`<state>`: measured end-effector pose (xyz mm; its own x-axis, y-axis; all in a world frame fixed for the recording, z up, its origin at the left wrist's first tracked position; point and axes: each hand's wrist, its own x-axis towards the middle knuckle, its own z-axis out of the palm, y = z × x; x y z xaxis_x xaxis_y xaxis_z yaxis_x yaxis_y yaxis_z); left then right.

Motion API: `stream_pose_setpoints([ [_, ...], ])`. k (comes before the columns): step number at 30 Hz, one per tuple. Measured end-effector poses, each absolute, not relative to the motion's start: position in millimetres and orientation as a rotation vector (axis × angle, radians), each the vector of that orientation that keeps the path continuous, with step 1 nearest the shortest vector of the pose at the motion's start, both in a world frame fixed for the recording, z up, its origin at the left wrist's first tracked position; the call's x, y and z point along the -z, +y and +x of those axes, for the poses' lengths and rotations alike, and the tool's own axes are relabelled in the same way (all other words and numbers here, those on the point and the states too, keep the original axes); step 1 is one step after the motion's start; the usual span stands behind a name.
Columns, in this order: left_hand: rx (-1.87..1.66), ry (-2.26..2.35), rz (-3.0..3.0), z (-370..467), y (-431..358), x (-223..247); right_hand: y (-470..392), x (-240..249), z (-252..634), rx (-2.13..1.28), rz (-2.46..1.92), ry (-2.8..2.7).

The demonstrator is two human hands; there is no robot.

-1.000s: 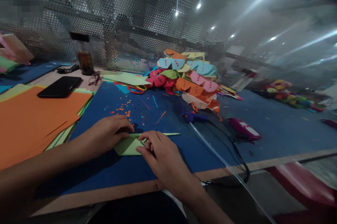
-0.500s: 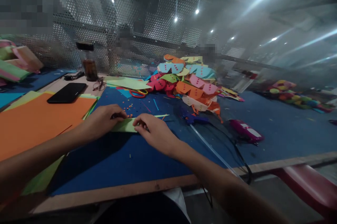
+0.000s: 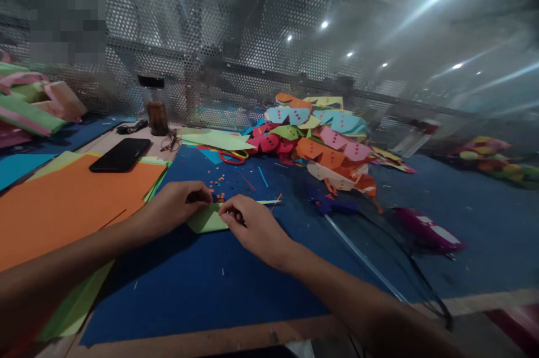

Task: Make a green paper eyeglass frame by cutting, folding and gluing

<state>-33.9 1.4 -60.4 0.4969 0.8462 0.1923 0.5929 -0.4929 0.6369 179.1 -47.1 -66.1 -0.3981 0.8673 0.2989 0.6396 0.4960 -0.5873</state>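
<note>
Head camera view: nearest is the wooden table edge, then the blue table surface. Past it, a folded piece of pale green paper lies between a person's two bare hands, both touching it, so neither is nearer. From the left hand, the paper lies rightward and slightly toward the wearer; from the right hand, it lies leftward, partly under the fingers. Its long axis runs left to right, roughly along the table edge, and a thin sliver, apparently its far edge, points right beyond the right hand. The right thumb and forefinger come together, seeming to pinch the paper. The left fingers curl at its far left; whether they grip cannot be told. Left of the hands are orange sheets; to the right, a blue glue gun and a purple case. Farther back are red-handled scissors, a black phone, heaped colourful paper cut-outs and a lidded jar near a perforated screen.
</note>
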Motion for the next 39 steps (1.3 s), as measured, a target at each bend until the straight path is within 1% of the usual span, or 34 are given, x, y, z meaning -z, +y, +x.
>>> stream_pose_setpoints([
  [7,-0.701,1.132,2.417,-37,0,65,-48,67,178,-0.501,-1.293,-2.141],
  [22,-0.781,0.969,2.609,-39,1,74,-45,67,177,-0.305,-1.314,-2.268],
  [32,-0.709,0.927,2.706,-39,1,73,-44,67,177,-0.248,-1.342,-2.31],
  [39,-0.728,0.87,2.775,-41,4,78,-44,66,177,-0.251,-1.328,-2.314],
])
